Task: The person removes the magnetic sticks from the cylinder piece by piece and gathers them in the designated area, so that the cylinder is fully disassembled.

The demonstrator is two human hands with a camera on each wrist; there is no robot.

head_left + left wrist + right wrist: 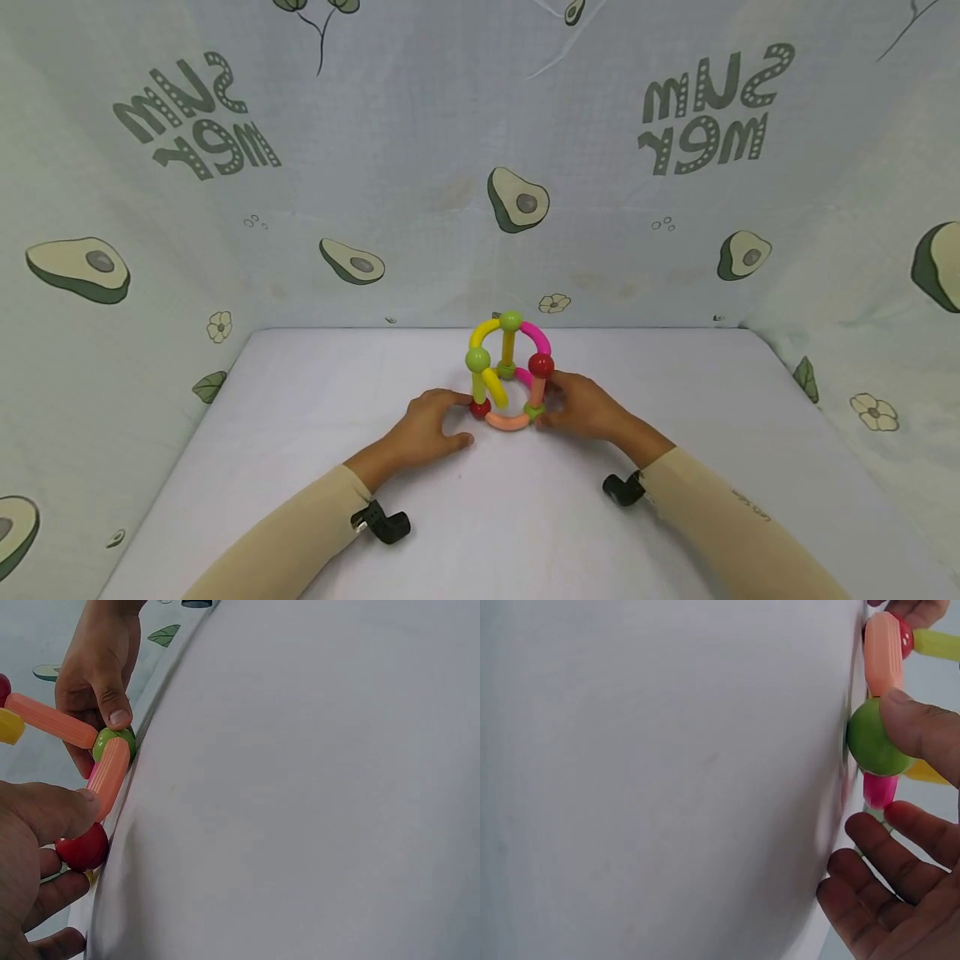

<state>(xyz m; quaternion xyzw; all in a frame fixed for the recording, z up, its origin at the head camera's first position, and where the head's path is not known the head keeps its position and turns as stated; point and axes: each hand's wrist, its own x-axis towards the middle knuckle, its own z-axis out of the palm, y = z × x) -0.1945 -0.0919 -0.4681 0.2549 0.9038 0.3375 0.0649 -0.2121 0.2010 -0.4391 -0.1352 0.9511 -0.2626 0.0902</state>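
Observation:
A toy frame of coloured balls and rods (508, 422) stands upright on the white table. Green balls, red balls (541, 365) and yellow, pink and orange rods make it up. My left hand (426, 429) reaches its lower left corner, forefinger at the lower red ball (82, 849) and thumb held apart, other fingers spread. At the lower right corner, my right hand (587, 407) holds the green ball (877, 739), thumb on it and forefinger by the pink rod (880, 790); its other fingers are loosely spread. An orange rod (112, 776) joins these two lower balls.
The white table (337, 367) extends around the toy on all sides. A pale cloth (442, 100) printed with avocados hangs behind and at both sides. Black wrist cameras (384, 523) are strapped to both sleeves.

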